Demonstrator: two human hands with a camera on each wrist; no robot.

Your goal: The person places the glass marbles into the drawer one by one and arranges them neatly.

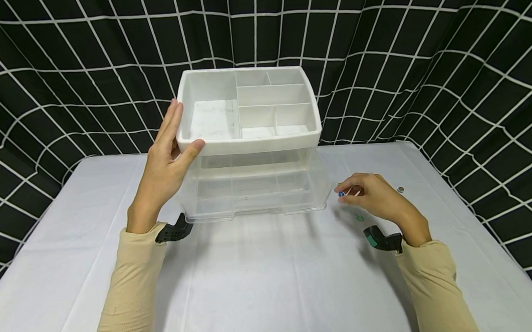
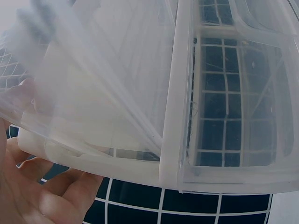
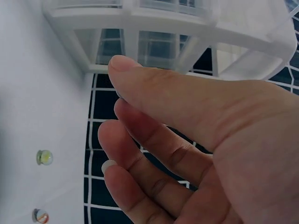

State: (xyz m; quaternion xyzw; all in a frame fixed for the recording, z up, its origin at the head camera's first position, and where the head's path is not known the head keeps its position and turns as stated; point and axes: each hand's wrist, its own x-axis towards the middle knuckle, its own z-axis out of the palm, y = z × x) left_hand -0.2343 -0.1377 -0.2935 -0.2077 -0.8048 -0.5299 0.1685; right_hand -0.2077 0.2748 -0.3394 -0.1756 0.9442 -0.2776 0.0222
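A white and clear plastic drawer organizer (image 1: 251, 145) stands upright on the cloth, with a divided tray on top and clear drawers below. At its left upper corner my left hand (image 1: 163, 164) rests with straight fingers along the side and the thumb on the front rim. In the left wrist view, the left fingers (image 2: 79, 191) lie against the organizer's side. Off the organizer's right side, my right hand (image 1: 376, 194) pinches a small blue marble (image 1: 341, 194) between thumb and fingertips. The right wrist view mostly hides that marble behind the thumb (image 3: 135, 77).
Near my right hand lie a green marble (image 1: 359, 218) and a greyish marble (image 1: 400, 189). In the right wrist view they appear as a yellow-green marble (image 3: 45, 157) and an orange-streaked one (image 3: 40, 216). A black curtain with white grid lines (image 1: 259, 33) surrounds the white-covered table (image 1: 263, 286).
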